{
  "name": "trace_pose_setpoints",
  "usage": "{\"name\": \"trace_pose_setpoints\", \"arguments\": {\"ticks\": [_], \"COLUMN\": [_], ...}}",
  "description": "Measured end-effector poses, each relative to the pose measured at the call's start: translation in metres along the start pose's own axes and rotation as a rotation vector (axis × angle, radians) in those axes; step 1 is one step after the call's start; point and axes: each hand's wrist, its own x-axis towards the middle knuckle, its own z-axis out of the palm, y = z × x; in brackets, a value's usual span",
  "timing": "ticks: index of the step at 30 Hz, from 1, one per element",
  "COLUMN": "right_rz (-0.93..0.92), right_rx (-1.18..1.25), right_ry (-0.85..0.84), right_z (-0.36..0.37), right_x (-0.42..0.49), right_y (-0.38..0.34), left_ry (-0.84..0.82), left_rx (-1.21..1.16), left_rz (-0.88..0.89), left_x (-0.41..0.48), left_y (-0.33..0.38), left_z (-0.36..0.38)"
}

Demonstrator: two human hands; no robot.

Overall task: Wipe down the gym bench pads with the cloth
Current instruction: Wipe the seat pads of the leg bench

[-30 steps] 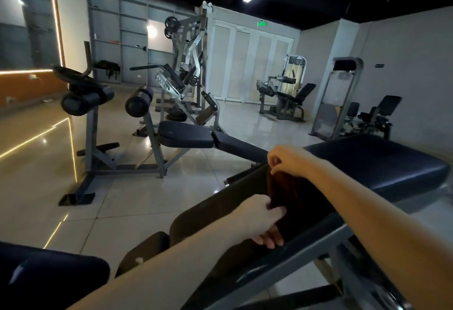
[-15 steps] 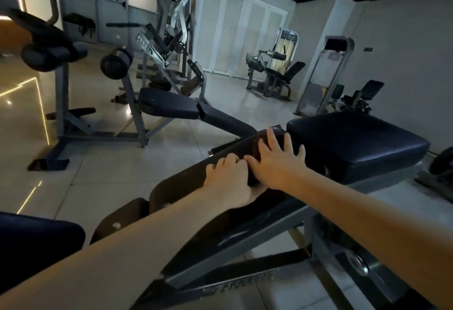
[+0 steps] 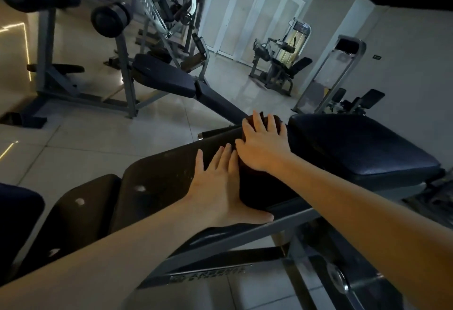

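The bench's long dark back pad [image 3: 159, 180] slopes from lower left up to a dark blue seat pad [image 3: 355, 145] at the right. A dark brown cloth [image 3: 264, 189] lies spread across the upper end of the back pad. My right hand [image 3: 262, 145] presses flat on the cloth with fingers spread. Beside the cloth's left edge, my left hand [image 3: 220, 187] lies flat on the pad, fingers straight, thumb stretched along the pad's near edge. Pale specks dot the back pad's lower part.
The bench's grey steel frame [image 3: 245, 243] runs below the pads. Another bench with roller pads [image 3: 164, 79] stands on the tiled floor behind, and further machines [image 3: 282, 64] stand near the white doors. A dark pad [image 3: 17, 214] is at the left edge.
A second ago both hands pinched the cloth's corners and held it over the pad. The cloth now lies on the pad, and both hands have flattened. My view has tilted downward.
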Motion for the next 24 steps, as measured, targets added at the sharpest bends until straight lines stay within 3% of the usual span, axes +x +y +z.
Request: {"name": "trace_pose_setpoints", "arguments": {"ticks": [6,15,24], "right_rz": [-0.070,-0.197,-0.028], "right_rx": [0.033,0.011,-0.030], "right_ry": [-0.021,-0.092,-0.039], "right_z": [-0.004,-0.014,-0.005], "right_x": [0.017,-0.088,0.034], "right_y": [0.000,0.047,0.012], "left_ry": [-0.067,0.036,0.176], "left_rx": [0.050,0.036,0.076], "left_rz": [-0.035,-0.036,-0.054], "left_x": [0.000,-0.005,-0.011], "left_y": [0.002,0.001,-0.002], "left_z": [-0.006,0.004,0.008]}}
